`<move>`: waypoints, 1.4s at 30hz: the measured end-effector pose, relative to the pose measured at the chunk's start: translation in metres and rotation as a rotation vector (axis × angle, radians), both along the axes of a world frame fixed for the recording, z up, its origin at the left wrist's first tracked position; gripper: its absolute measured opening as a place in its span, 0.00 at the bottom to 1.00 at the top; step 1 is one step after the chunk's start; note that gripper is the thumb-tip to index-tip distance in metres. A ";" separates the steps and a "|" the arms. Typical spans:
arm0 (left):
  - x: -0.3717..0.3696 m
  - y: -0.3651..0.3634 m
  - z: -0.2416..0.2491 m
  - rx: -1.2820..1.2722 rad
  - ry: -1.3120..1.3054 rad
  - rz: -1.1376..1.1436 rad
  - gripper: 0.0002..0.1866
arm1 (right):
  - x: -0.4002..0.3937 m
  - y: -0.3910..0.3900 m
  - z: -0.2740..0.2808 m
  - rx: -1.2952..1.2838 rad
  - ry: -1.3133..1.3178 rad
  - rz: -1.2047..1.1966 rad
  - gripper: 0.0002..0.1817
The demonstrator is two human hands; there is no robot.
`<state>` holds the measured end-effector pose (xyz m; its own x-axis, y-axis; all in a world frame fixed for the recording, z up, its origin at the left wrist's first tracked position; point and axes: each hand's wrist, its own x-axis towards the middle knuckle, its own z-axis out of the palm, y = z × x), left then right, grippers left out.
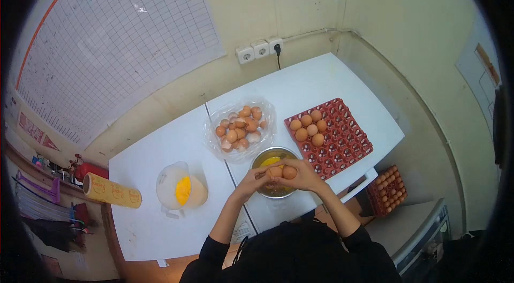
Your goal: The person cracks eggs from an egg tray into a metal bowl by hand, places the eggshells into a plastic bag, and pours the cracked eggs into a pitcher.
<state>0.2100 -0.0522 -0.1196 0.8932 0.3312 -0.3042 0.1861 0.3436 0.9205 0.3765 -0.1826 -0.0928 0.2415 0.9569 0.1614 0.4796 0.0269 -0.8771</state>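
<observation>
My left hand point(252, 181) and my right hand point(307, 177) meet above a metal bowl point(260, 157) near the front of the white table. Two brown eggs are between them. The fingers of both hands close around the left egg point(276, 171); whether its shell is cracked is too small to tell. The other egg point(289, 172) rests in my right hand. Yellow yolk point(270, 161) and clear liquid show inside the bowl, partly hidden by my hands. Behind the bowl lies a clear plastic bag point(210, 146) with many broken eggshells point(240, 132) in it.
A red egg tray point(342, 146) with several whole eggs point(312, 129) stands to the right. On the left are a plastic jug point(166, 180) holding yellow contents and a yellow roll point(112, 190). Another filled egg tray point(390, 191) sits lower, beyond the table's right edge.
</observation>
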 end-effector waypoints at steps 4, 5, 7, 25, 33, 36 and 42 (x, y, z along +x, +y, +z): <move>0.006 -0.001 0.007 0.165 0.015 0.048 0.20 | 0.001 0.002 -0.012 0.108 -0.079 -0.023 0.22; 0.006 0.000 0.000 0.166 0.018 0.047 0.20 | 0.000 0.002 -0.014 0.119 -0.093 -0.040 0.22; 0.008 0.002 -0.011 0.258 -0.070 0.109 0.23 | 0.000 0.002 -0.016 0.091 -0.081 -0.055 0.22; 0.006 0.004 0.006 1.053 0.016 0.079 0.14 | 0.012 -0.004 -0.006 0.113 -0.289 -0.088 0.24; 0.020 -0.011 -0.002 1.206 0.183 -0.139 0.18 | 0.026 -0.017 0.008 0.101 -0.211 -0.110 0.22; 0.029 -0.023 -0.021 1.153 0.347 -0.129 0.22 | 0.022 -0.019 0.003 0.042 -0.171 -0.098 0.22; 0.042 -0.034 -0.051 1.236 0.390 -0.069 0.20 | 0.017 -0.022 -0.008 0.128 -0.167 -0.104 0.20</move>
